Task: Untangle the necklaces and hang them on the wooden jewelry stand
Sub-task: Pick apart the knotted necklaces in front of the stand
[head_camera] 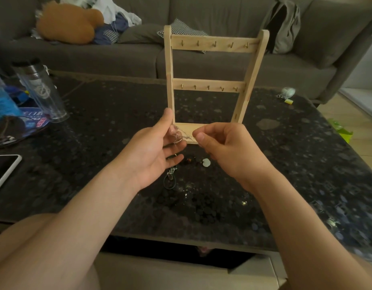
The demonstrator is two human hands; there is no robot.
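Left hand (158,147) and right hand (227,149) pinch one thin chain (186,133) before the wooden stand (214,83). The table (285,164) edges lie well apart from them.

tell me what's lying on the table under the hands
A white pendant, brown beads and a black cord lie on the table. The left hand and right hand, pinching a chain, cover anything else there.

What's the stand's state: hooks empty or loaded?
Empty. Nothing hangs on either row of hooks on the stand; a thin chain is stretched between the left hand and right hand.
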